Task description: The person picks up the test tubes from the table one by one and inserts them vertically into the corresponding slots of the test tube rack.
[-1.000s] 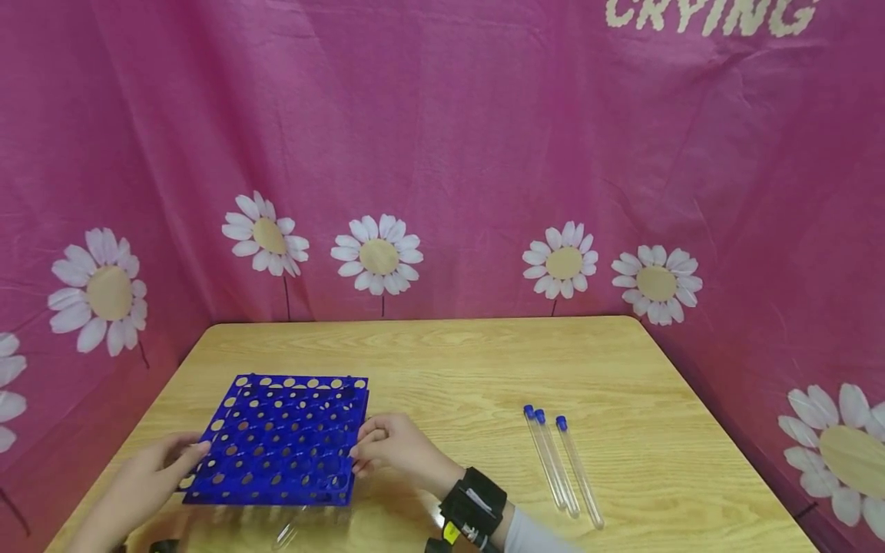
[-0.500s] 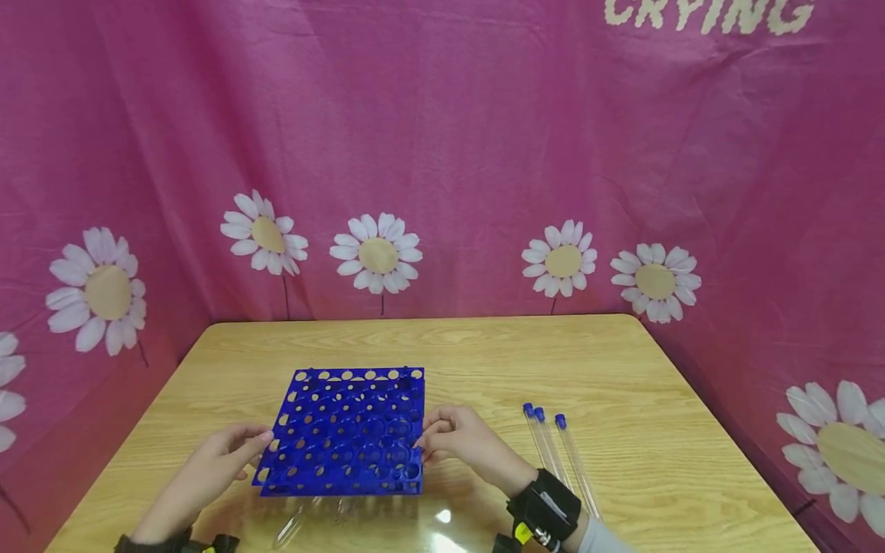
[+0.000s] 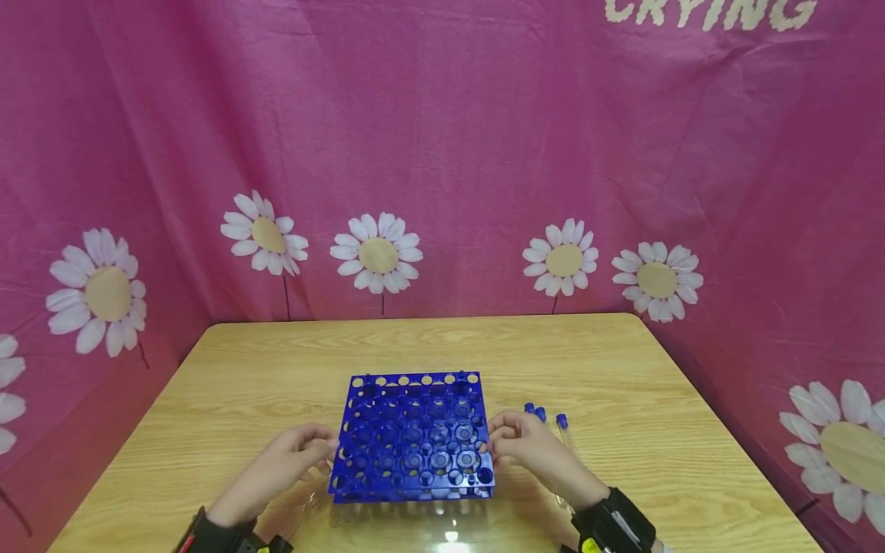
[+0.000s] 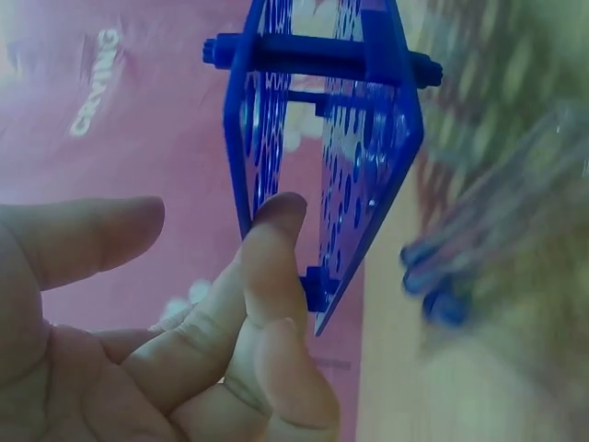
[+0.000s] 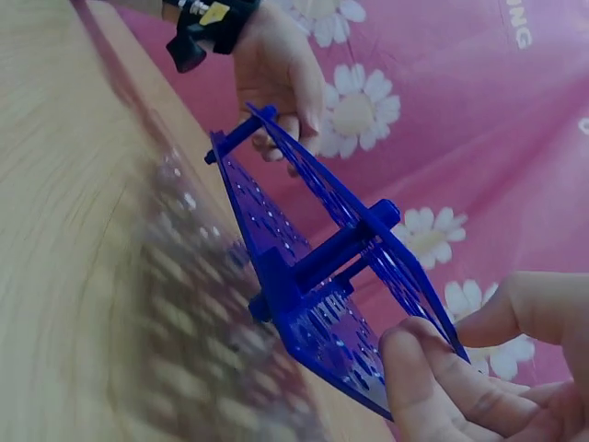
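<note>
A blue two-tier test tube rack [image 3: 412, 438] is held between both hands in the head view, its top plate full of round holes. My left hand [image 3: 293, 461] is at its left side; in the left wrist view the fingertips [image 4: 281, 216] hook in under the upper plate while the thumb stands apart from it. At the right side, my right hand [image 3: 528, 449] pinches the upper plate's edge between thumb and fingers, as the right wrist view shows. Clear test tubes with blue caps [image 4: 446, 308] lie below the rack.
More blue-capped test tubes [image 3: 562, 422] lie on the wooden table [image 3: 622, 399] at the right, partly hidden by my right hand and arm. A pink curtain [image 3: 456, 153] with daisies hangs behind the table.
Both hands have carried the rack from the left part of the table rightward to about the middle. My right arm now covers part of the tubes at the right.
</note>
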Demonstrator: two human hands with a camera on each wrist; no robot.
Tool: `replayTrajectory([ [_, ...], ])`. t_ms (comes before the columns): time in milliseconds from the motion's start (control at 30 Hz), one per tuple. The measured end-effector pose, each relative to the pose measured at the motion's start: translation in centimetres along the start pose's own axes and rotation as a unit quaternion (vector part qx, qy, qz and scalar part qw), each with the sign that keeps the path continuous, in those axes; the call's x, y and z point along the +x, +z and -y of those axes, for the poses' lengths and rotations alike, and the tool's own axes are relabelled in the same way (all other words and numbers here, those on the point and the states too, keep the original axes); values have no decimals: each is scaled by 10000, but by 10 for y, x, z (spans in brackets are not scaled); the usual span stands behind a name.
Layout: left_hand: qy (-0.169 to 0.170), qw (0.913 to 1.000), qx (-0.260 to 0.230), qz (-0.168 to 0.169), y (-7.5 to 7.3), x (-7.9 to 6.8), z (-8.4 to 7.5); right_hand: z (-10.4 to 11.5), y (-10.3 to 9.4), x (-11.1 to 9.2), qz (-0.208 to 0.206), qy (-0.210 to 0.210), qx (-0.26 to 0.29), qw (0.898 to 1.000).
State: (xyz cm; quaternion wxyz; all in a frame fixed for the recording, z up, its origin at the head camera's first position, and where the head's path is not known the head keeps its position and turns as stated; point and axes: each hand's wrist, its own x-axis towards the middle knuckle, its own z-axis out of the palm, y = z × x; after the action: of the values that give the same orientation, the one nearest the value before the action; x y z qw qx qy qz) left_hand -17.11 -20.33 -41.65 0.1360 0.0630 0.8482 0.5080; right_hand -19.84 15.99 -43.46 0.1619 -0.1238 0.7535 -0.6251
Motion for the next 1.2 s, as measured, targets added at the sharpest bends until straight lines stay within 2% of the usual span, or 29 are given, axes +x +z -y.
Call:
replayTrajectory([
  [267,262,9985,-94,466,28,10,-1,-15,-25,-15,-60,268,-61,9996],
  [500,498,9958,-226,741,47,13,3,-28,-40,-19,219,321,-99,9992],
  [800,334,9967,-223,702,55,18,5,-38,-48,-16,314,352,-69,9989],
  [1000,427,9968,-187,643,56,17,3,-43,-48,-16,418,286,-17,9987],
  [1200,458,9967,-216,641,56,16,3,-44,-47,-17,484,413,141,9979],
])
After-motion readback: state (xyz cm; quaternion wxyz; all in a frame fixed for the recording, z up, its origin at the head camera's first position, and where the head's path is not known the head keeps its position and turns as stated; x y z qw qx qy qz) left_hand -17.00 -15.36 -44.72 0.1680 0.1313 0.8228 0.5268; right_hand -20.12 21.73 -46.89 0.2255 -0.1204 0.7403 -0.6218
